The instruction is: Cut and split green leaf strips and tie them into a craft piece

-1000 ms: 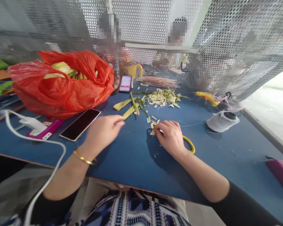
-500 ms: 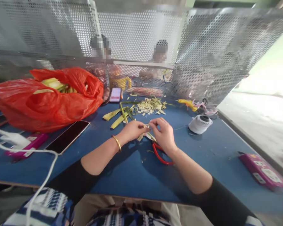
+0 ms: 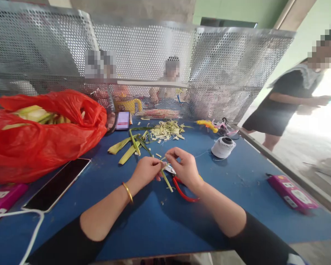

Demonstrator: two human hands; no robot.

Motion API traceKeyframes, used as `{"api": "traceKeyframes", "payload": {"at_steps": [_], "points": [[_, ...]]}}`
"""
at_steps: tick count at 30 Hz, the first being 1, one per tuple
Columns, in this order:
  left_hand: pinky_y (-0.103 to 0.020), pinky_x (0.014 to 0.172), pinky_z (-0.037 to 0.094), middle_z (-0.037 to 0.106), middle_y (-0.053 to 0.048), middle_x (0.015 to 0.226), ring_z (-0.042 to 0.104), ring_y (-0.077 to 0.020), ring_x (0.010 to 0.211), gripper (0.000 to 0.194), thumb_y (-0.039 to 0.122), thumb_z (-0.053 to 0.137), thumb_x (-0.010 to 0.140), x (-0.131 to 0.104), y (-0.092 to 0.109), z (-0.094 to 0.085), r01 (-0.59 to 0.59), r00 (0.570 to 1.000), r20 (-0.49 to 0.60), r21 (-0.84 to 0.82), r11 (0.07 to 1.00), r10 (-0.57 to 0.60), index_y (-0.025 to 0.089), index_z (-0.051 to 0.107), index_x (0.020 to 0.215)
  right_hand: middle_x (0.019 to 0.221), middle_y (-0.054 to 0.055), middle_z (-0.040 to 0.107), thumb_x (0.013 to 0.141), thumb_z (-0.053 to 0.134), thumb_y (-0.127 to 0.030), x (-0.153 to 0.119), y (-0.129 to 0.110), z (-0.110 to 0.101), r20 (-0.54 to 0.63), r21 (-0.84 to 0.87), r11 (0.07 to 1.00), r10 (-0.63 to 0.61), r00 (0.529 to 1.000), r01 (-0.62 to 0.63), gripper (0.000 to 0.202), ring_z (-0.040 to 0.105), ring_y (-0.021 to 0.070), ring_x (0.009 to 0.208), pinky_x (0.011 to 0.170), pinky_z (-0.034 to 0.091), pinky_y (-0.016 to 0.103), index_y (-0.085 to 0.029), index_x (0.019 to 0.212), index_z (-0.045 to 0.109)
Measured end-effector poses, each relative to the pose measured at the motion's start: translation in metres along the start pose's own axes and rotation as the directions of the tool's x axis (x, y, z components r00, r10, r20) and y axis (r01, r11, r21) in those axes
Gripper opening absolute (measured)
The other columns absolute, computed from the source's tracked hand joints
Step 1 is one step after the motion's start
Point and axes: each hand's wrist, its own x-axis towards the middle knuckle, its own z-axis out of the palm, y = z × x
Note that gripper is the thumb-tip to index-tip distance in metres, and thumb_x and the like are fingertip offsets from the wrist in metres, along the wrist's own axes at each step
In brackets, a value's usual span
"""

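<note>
Fingers of my left hand (image 3: 146, 171) are closed in a pinch on a thin green plant strip (image 3: 167, 181), whose lower end hangs towards me. Beside it, fingertips of my right hand (image 3: 186, 166) are pinched together at the strip's upper end; what exactly they grip is too small to make out. Red-handled scissors (image 3: 180, 192) lie under my right hand, their blades partly hidden. From a white thread spool (image 3: 221, 149) a fine thread runs towards my right hand. Longer leaf pieces (image 3: 128, 154) and a heap of cut leaf bits (image 3: 168, 130) lie beyond my hands.
A red plastic bag (image 3: 57, 136) of plant stalks stands left, near a dark phone (image 3: 59, 184) and white cable (image 3: 34, 235). Another phone (image 3: 123, 120) stands by the perforated metal screen (image 3: 143, 48). A pink power strip (image 3: 292, 193) lies right. A person (image 3: 287, 95) stands beyond the table edge.
The camera view has shifted, and a standing person now shows at the right. The green strip now hangs down below my left hand; both hands stay close together.
</note>
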Motion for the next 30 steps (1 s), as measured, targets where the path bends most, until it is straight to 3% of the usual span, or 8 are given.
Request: {"api": "traceKeyframes", "payload": {"at_steps": [3,6,10,14,18,21,25,30], "points": [[-0.022,0.049,0.041,0.061,0.003,0.049,0.058,-0.0107,0.044,0.034,0.027,0.060,0.086,0.001,0.000,0.000,-0.007,0.996,-0.083,0.026,1.000,0.009,0.020,0.062,0.052,0.068,0.000,0.071,0.086,0.056,-0.024,0.000,0.000,-0.002,0.000,-0.029,0.999,-0.019,1.000,0.019,0.017,0.063,0.0154,0.063,0.063,0.048,0.026,-0.023,0.071,0.065],[-0.022,0.047,0.040,0.061,0.002,0.050,0.057,-0.0102,0.043,0.034,0.024,0.060,0.087,0.002,0.004,-0.001,0.027,0.990,-0.132,-0.090,0.996,-0.039,0.018,0.063,0.054,0.073,0.001,0.073,0.088,0.056,-0.025,-0.002,0.001,-0.002,-0.014,-0.056,0.998,-0.037,0.999,0.037,0.017,0.065,0.0164,0.066,0.066,0.048,0.027,-0.024,0.075,0.067],[-0.023,0.053,0.047,0.070,0.000,0.063,0.064,-0.0109,0.050,0.019,0.020,0.063,0.087,-0.001,0.012,-0.001,0.163,0.983,-0.007,-0.450,0.878,-0.186,0.017,0.069,0.069,0.077,0.001,0.076,0.093,0.055,-0.025,-0.005,0.001,-0.003,-0.085,-0.219,0.964,-0.176,0.981,0.154,0.019,0.067,0.0171,0.070,0.078,0.048,0.031,-0.024,0.079,0.068],[-0.022,0.058,0.050,0.070,-0.001,0.065,0.064,-0.0103,0.054,0.016,0.018,0.067,0.084,-0.004,0.013,0.000,0.202,0.977,0.070,-0.617,0.760,-0.203,0.015,0.069,0.068,0.079,0.001,0.077,0.098,0.052,-0.022,-0.009,-0.003,-0.001,0.014,-0.375,0.866,-0.351,0.936,0.330,0.021,0.066,0.0161,0.071,0.092,0.043,0.035,-0.024,0.083,0.068],[-0.021,0.059,0.053,0.067,0.000,0.064,0.061,-0.0079,0.054,0.002,0.015,0.072,0.079,-0.003,0.008,0.002,0.171,0.983,0.074,-0.709,0.684,-0.170,0.014,0.073,0.079,0.085,0.002,0.076,0.099,0.052,-0.022,-0.014,-0.006,0.002,0.073,-0.488,0.775,-0.422,0.904,0.401,0.021,0.065,0.0177,0.079,0.099,0.037,0.037,-0.024,0.088,0.070],[-0.021,0.061,0.054,0.068,0.002,0.068,0.060,-0.0074,0.056,0.020,0.014,0.079,0.072,-0.002,0.007,0.003,0.110,0.993,0.052,-0.737,0.667,-0.107,0.015,0.075,0.091,0.082,0.001,0.073,0.098,0.054,-0.024,-0.014,-0.005,0.004,0.024,-0.511,0.775,-0.420,0.907,0.372,0.020,0.062,0.0178,0.079,0.099,0.036,0.037,-0.025,0.085,0.070],[-0.022,0.062,0.054,0.066,0.000,0.067,0.060,-0.0085,0.057,0.015,0.012,0.077,0.069,-0.002,0.006,0.001,0.089,0.996,0.088,-0.767,0.635,-0.034,0.013,0.075,0.083,0.080,0.002,0.070,0.097,0.058,-0.023,-0.012,-0.002,0.005,-0.054,-0.470,0.803,-0.441,0.896,0.367,0.018,0.059,0.0182,0.077,0.094,0.038,0.037,-0.023,0.083,0.069],[-0.023,0.063,0.054,0.064,-0.001,0.067,0.059,-0.0089,0.057,0.015,0.007,0.064,0.069,-0.002,0.006,-0.002,0.098,0.992,0.125,-0.805,0.585,0.007,0.012,0.075,0.079,0.081,0.002,0.068,0.095,0.061,-0.021,-0.013,0.000,0.007,-0.061,-0.442,0.824,-0.422,0.904,0.355,0.014,0.058,0.0191,0.079,0.087,0.040,0.037,-0.023,0.083,0.069]]}}
